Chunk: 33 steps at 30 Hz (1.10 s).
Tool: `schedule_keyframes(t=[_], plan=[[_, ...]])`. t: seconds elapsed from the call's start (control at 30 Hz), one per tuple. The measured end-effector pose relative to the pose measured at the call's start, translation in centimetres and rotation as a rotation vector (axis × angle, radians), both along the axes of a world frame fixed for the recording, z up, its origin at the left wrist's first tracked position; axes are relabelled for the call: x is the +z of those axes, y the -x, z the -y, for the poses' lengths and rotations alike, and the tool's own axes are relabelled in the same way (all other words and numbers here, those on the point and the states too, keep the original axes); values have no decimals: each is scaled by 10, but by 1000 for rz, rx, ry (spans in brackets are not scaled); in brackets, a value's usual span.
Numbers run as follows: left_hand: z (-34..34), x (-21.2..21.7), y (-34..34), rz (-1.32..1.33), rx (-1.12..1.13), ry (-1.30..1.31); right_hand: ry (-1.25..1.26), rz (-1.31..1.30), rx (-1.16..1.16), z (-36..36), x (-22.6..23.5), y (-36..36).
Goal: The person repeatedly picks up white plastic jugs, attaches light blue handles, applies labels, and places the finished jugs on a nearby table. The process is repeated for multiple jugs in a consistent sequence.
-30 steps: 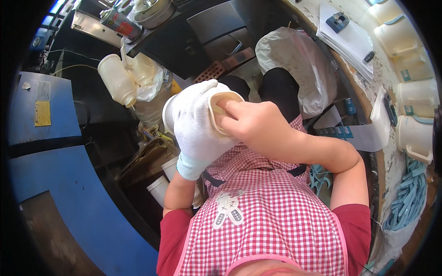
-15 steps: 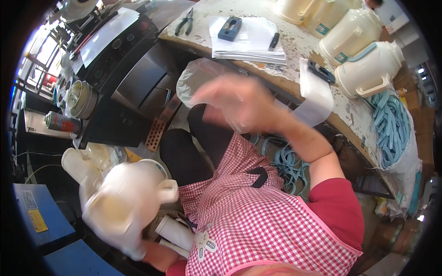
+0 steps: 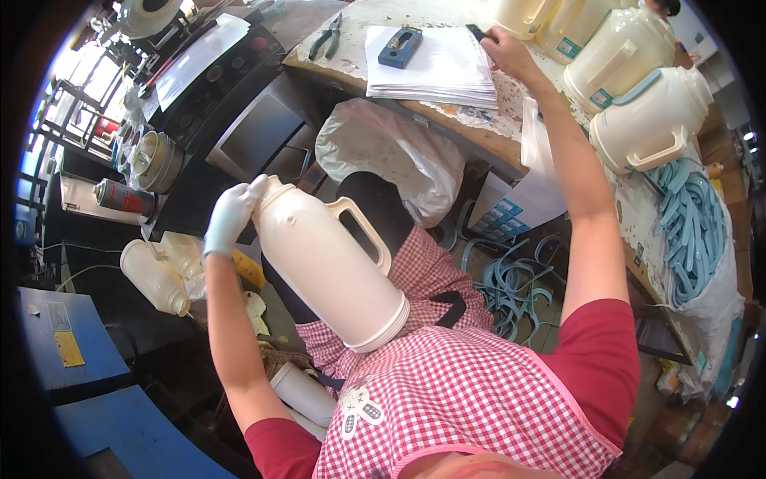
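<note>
While one cream jug (image 3: 327,267) leans over our lap (image 3: 435,275) near the centre, mouth toward eleven o'clock, its inside stays hidden from us. Four similar jugs (image 3: 638,129) stand on the tabletop (image 3: 351,60) between one and two o'clock; one sack (image 3: 722,315) at three o'clock holds pale blue strips (image 3: 688,231). Our gloved left hand (image 3: 233,215) curls round the first jug's neck; our bare right hand (image 3: 507,54), at one o'clock, pinches a small black tool (image 3: 475,32).

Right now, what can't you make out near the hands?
Head view:
Jug: inside hidden by its own wall.
Left hand: full grip hidden by the jug's neck.
Black item: partly covered by the right hand, too small to identify.
Rear jug: cut off by the upper edge.
</note>
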<state>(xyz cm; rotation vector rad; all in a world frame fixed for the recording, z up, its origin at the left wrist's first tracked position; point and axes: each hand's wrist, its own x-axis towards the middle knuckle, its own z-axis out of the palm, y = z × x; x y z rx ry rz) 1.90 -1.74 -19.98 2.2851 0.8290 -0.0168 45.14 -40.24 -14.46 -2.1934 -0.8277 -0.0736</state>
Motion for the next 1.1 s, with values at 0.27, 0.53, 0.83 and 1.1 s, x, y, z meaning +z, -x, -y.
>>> schedule_keyframes(t=[0.27, 0.53, 0.83, 1.1], plan=[[70, 13, -87, 471, -310, -768, 161, 307, -1, 44, -55, 53], [169, 3, -213, 611, -714, -663, 289, 547, -90, 28, -48, 90], [178, -3, -223, 562, -691, -666, 406, 509, -201, 21, -49, 86], [179, 45, -210, 350, -699, -304, -742, -106, -175, 22, 7, 127]])
